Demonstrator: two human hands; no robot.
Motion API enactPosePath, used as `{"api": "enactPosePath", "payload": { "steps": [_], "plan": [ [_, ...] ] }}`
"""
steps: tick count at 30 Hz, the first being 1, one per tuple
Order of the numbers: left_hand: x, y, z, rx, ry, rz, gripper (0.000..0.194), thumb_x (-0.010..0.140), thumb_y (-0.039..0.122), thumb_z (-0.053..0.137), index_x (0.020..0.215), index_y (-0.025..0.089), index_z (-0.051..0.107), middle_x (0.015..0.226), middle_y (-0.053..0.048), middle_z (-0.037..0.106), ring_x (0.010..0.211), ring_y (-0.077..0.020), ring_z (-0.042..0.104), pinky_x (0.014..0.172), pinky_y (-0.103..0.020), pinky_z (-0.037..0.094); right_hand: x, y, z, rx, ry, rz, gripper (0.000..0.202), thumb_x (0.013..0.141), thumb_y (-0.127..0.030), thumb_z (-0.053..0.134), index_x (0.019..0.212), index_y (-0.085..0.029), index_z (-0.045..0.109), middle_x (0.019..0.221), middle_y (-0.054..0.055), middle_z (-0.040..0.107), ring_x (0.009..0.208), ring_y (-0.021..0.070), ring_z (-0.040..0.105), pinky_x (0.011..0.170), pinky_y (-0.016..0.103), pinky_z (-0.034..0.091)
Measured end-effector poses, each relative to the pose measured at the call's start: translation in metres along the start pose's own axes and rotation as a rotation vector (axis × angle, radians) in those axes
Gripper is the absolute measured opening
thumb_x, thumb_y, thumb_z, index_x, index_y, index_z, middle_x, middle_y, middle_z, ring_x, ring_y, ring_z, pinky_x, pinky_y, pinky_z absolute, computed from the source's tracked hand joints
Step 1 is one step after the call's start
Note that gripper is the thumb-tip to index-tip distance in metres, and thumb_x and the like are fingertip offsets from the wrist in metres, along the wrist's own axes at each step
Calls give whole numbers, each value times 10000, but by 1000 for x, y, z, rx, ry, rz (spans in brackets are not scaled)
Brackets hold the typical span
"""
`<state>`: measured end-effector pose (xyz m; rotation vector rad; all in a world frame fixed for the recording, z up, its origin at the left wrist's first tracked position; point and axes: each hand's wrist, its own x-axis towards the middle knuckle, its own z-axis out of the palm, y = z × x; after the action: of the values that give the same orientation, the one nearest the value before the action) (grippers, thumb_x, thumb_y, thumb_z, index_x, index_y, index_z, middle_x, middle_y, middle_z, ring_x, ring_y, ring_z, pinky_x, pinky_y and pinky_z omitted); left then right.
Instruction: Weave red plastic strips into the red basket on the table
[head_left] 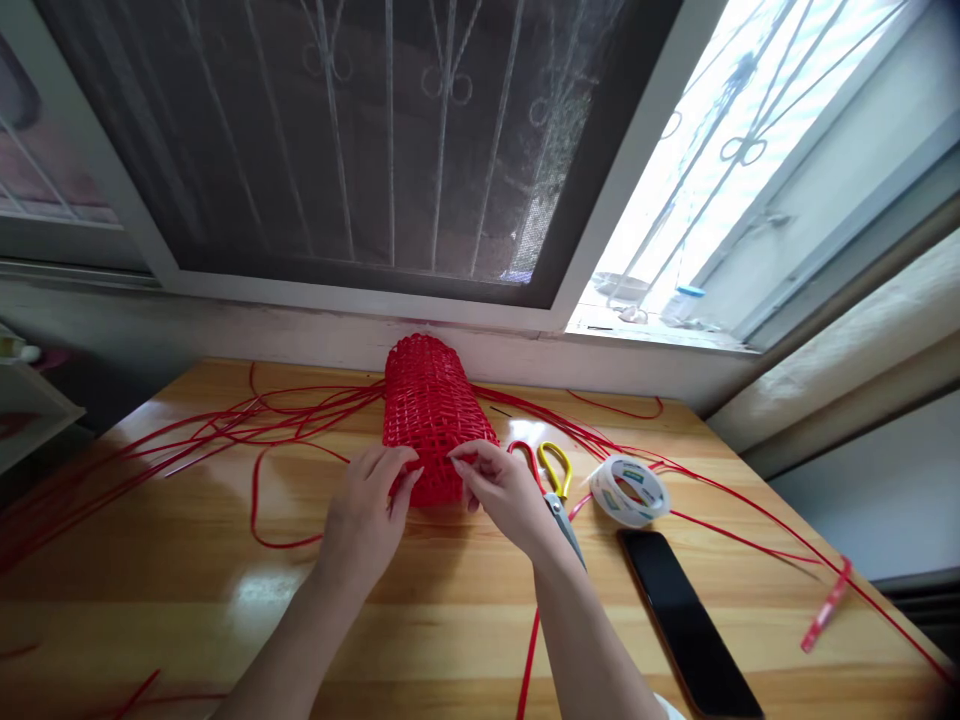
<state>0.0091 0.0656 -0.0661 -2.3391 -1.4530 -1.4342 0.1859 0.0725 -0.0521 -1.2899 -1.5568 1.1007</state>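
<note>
A red woven basket, made of flat strips, lies on its side on the wooden table with its far end toward the wall. My left hand pinches the left of its near edge between thumb and forefinger. At the right of the same edge, the fingers of my right hand are closed on the weave. The exact strip under each fingertip is too small to make out. Long red strips fan out from the basket to the left, and more red strips run off to the right.
Scissors with red and yellow handles lie just right of my right hand. Beyond them are a roll of clear tape and a black phone. A short red piece lies near the table's right edge. A window rises behind the table.
</note>
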Motion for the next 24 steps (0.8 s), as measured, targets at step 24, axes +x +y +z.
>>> {"api": "enactPosePath", "payload": {
  "steps": [24],
  "plan": [
    [16, 1, 8, -46, -245, -443, 56, 804, 213, 549, 834, 182, 585, 799, -22, 627, 782, -188, 566, 707, -315, 415, -1, 2, 6, -200, 56, -33, 156, 847, -289, 486, 922, -207, 595, 538, -41, 561, 483, 109, 555, 512, 207, 409]
  ]
}}
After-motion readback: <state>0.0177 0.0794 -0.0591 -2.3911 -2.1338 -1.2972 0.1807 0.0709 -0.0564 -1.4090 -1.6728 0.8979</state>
